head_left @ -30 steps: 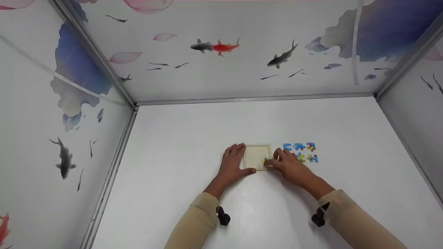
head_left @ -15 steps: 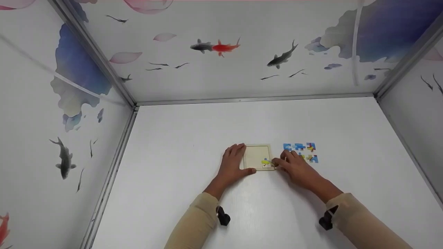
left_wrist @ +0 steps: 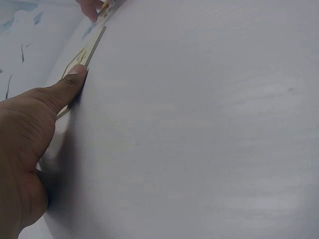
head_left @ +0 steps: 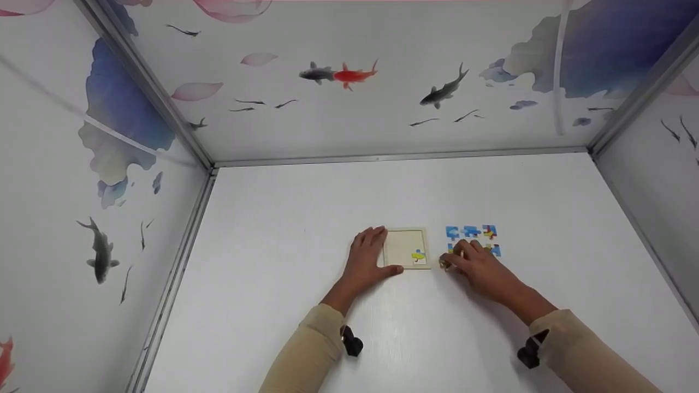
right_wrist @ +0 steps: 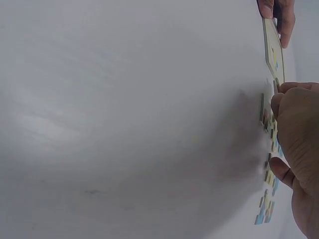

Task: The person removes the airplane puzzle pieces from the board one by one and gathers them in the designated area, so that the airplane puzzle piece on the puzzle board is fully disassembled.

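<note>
My left hand (head_left: 367,259) grips the shallow square wooden puzzle frame (head_left: 398,245), fingers along its left side and thumb on its near edge. One white, yellow and blue jigsaw piece (head_left: 418,256) lies in the frame's near right corner. Just right of the frame, my right hand (head_left: 486,273) pinches another jigsaw piece (head_left: 443,265), mostly hidden by the fingertips. Beyond that hand lie colourful loose pieces (head_left: 471,231) in two rows, the nearer one partly covered. The right wrist view shows the right hand (right_wrist: 301,134) low over loose pieces (right_wrist: 266,206).
The white table (head_left: 306,218) is bordered by white panels (head_left: 382,125) printed with fish and petals, joined by metal rails. A black wrist device (head_left: 352,343) is on the left cuff, and another black device (head_left: 528,357) on the right.
My right hand has drawn back to the right, off the frame, with a piece between its fingertips. The piece in the corner is now uncovered. My left hand stays in place.
</note>
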{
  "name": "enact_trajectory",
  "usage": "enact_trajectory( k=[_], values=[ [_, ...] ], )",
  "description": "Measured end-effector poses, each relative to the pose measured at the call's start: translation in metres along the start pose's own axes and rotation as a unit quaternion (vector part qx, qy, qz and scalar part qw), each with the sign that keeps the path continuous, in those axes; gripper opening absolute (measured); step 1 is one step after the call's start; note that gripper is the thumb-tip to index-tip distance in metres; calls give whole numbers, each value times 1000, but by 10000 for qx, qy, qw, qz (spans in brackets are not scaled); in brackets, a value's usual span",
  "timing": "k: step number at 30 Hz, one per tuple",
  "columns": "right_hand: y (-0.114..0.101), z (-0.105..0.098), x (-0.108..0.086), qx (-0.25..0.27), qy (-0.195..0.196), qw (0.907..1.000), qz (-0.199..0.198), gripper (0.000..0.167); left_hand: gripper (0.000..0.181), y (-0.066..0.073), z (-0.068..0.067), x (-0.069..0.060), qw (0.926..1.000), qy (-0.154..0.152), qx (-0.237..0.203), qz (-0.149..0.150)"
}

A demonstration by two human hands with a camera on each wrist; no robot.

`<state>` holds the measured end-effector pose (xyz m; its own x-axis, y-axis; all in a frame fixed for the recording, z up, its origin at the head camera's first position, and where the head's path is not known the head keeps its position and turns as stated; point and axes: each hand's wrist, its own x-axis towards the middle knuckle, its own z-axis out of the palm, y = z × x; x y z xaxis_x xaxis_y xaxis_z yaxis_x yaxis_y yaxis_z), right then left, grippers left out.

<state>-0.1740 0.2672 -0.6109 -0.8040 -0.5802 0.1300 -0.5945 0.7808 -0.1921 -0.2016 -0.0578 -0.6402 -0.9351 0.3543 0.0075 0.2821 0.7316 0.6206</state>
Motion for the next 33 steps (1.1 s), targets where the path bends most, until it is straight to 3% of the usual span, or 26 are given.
enact_trajectory(
  k=[7,15,22,33],
  values=[
    [8,-4,-11,18,171,9998,-128,29,106,-1,0,0,9999,-24,-103,-75],
    [19,-4,-23,-127,461,9983,-333,37,105,-1,-1,0,10000,6,-27,24],
    [21,-6,-29,-17,303,9995,-71,43,106,-1,0,0,10000,4,-25,0],
    [25,-11,-35,-32,231,9996,151,35,107,-2,0,1,10000,-30,-16,-3]
  ],
)
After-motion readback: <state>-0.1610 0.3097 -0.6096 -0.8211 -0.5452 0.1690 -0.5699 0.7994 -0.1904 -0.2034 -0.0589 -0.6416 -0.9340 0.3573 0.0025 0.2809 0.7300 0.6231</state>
